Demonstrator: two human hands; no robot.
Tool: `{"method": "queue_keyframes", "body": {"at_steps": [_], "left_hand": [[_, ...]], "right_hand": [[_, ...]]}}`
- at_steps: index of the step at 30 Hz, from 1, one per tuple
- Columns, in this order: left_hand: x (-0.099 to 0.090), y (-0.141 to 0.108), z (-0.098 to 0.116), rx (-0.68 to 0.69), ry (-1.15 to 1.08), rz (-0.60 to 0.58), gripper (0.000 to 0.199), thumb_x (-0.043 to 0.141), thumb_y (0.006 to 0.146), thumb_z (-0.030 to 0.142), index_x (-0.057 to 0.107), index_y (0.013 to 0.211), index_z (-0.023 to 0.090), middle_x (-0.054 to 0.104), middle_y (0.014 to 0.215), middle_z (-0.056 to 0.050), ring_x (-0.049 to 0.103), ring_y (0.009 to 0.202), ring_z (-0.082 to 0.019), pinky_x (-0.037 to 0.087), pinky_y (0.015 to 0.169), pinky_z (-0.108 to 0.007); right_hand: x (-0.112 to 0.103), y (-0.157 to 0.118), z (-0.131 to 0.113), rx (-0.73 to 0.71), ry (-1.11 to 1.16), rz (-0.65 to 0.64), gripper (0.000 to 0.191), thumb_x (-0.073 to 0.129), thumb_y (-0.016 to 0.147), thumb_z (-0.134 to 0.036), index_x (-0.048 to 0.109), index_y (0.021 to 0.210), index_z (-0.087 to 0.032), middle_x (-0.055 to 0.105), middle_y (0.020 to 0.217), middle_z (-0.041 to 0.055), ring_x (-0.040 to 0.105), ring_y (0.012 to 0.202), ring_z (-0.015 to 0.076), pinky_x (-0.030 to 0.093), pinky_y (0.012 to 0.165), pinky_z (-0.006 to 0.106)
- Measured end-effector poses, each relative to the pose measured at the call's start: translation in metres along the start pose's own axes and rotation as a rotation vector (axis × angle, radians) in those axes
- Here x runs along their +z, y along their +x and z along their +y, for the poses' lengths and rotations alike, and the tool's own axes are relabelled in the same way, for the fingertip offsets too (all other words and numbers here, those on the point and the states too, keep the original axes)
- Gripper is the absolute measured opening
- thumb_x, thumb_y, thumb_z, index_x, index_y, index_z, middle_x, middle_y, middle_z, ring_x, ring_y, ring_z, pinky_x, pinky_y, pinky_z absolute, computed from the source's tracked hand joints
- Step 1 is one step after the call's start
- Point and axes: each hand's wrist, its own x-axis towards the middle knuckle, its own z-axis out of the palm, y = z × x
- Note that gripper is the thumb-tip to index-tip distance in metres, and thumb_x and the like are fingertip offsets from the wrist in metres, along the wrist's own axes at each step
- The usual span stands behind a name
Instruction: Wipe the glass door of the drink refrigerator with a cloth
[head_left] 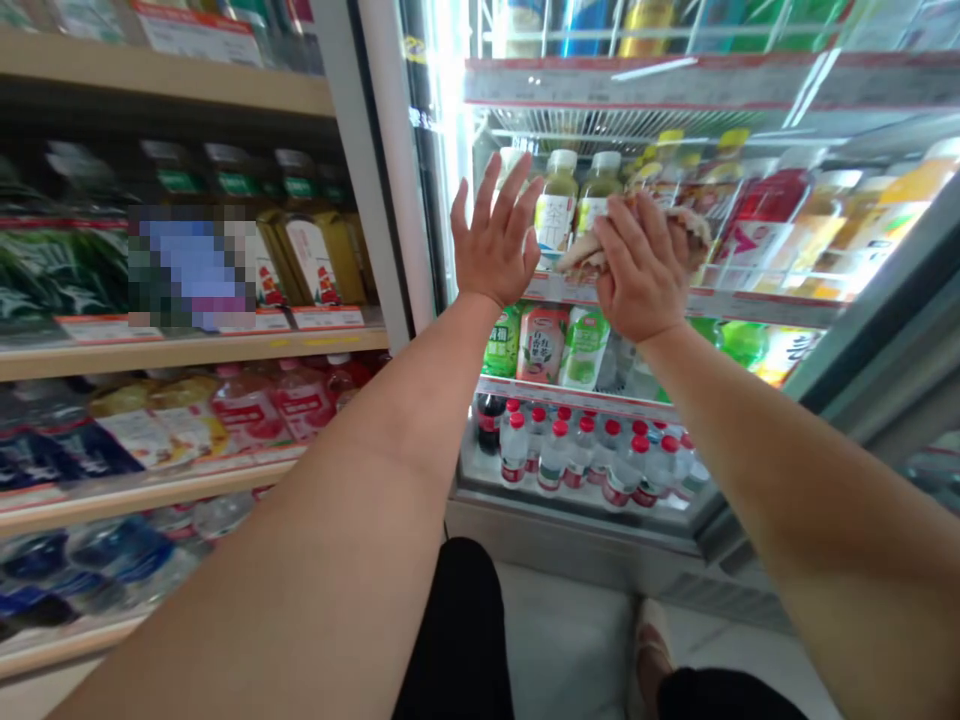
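My left hand (495, 245) is raised in front of the lit drinks fridge with its fingers spread and nothing in them. Whether its palm touches the glass, I cannot tell. To its right, my right hand (641, 265) presses on a crumpled, pale brownish cloth (691, 228), which sticks out on both sides of the fingers. The cloth seems to lie against the glass front. Behind the hands stand green-tea-coloured bottles (556, 200) with white caps and a red drink bottle (769, 205).
Lower in the fridge are green and pink cartons (544, 345) and several small red-capped water bottles (555, 455). An open shelf unit (195, 355) with bottled drinks stands at the left. Grey floor tiles (570, 640) and my legs show below.
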Motion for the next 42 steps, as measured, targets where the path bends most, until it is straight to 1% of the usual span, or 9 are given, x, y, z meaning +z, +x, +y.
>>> {"method": "queue_keyframes", "body": {"at_steps": [8,15,20,24,27,30,33,37,42], "left_hand": [[0.002,-0.001,-0.003,0.027,-0.034,0.029,0.059,0.038,0.096,0.031,0.044,0.155,0.032,0.027,0.168,0.012,0.002,0.16,-0.012,-0.005,0.135,-0.05],[-0.003,0.0,0.001,0.019,0.136,-0.008,0.061,0.045,0.095,0.025,0.043,0.156,0.031,0.028,0.168,0.01,0.005,0.16,-0.014,-0.001,0.134,-0.044],[-0.005,0.0,0.003,0.003,0.115,-0.035,0.061,0.044,0.095,0.027,0.044,0.156,0.028,0.027,0.168,0.009,0.003,0.161,-0.015,-0.003,0.135,-0.046],[-0.006,0.0,0.003,-0.016,0.06,-0.039,0.061,0.041,0.095,0.028,0.044,0.156,0.03,0.026,0.168,0.01,0.001,0.16,-0.014,-0.006,0.135,-0.044],[-0.005,0.0,0.003,-0.022,0.043,-0.04,0.061,0.04,0.095,0.029,0.045,0.156,0.03,0.026,0.168,0.01,-0.001,0.16,-0.013,-0.007,0.135,-0.044],[-0.003,0.001,0.001,-0.021,0.007,-0.04,0.062,0.041,0.094,0.032,0.042,0.156,0.038,0.024,0.167,0.016,-0.004,0.158,-0.01,-0.008,0.135,-0.044],[0.001,0.001,-0.002,-0.024,-0.001,-0.019,0.062,0.041,0.094,0.034,0.041,0.156,0.038,0.021,0.167,0.018,-0.007,0.158,-0.008,-0.009,0.135,-0.044],[0.004,0.0,-0.004,-0.004,-0.017,0.008,0.061,0.04,0.094,0.032,0.042,0.155,0.04,0.023,0.166,0.019,-0.003,0.158,-0.007,-0.008,0.135,-0.041],[0.002,0.0,-0.001,-0.015,0.036,-0.004,0.062,0.04,0.094,0.031,0.044,0.155,0.032,0.024,0.167,0.015,-0.002,0.159,-0.01,-0.007,0.135,-0.043]], "right_hand": [[-0.011,0.002,-0.004,0.007,0.084,-0.179,0.061,0.036,0.1,-0.033,0.037,0.161,-0.027,0.038,0.166,0.0025,0.026,0.157,0.0324,0.025,0.124,0.063],[-0.011,0.003,-0.004,-0.013,0.11,-0.138,0.06,0.042,0.098,-0.032,0.044,0.157,-0.025,0.044,0.163,0.0048,0.031,0.155,0.0336,0.027,0.123,0.063],[-0.013,0.003,-0.006,-0.013,0.135,-0.171,0.061,0.047,0.097,-0.036,0.044,0.157,-0.029,0.044,0.163,0.0036,0.031,0.155,0.0347,0.024,0.124,0.065],[-0.007,0.0,-0.004,-0.02,0.071,-0.085,0.06,0.043,0.098,-0.032,0.043,0.157,-0.025,0.042,0.164,0.0039,0.033,0.154,0.0322,0.023,0.125,0.062],[-0.002,-0.001,-0.001,0.059,0.039,-0.003,0.06,0.039,0.099,-0.03,0.042,0.158,-0.022,0.041,0.165,0.0058,0.031,0.155,0.032,0.022,0.126,0.061],[-0.002,-0.001,0.0,0.128,0.06,-0.005,0.059,0.034,0.1,-0.029,0.04,0.159,-0.023,0.041,0.165,0.0063,0.028,0.157,0.0319,0.022,0.127,0.061],[-0.003,0.0,-0.001,0.083,0.068,-0.015,0.057,0.035,0.101,-0.029,0.043,0.157,-0.022,0.044,0.163,0.0078,0.029,0.156,0.0318,0.025,0.125,0.061],[-0.008,0.0,-0.003,-0.033,0.118,-0.141,0.057,0.041,0.099,-0.03,0.045,0.155,-0.024,0.045,0.163,0.0066,0.03,0.156,0.0315,0.027,0.124,0.06],[-0.009,0.0,-0.003,-0.068,0.116,-0.179,0.057,0.041,0.099,-0.029,0.045,0.156,-0.025,0.044,0.163,0.0036,0.03,0.156,0.0282,0.029,0.125,0.057]]}}
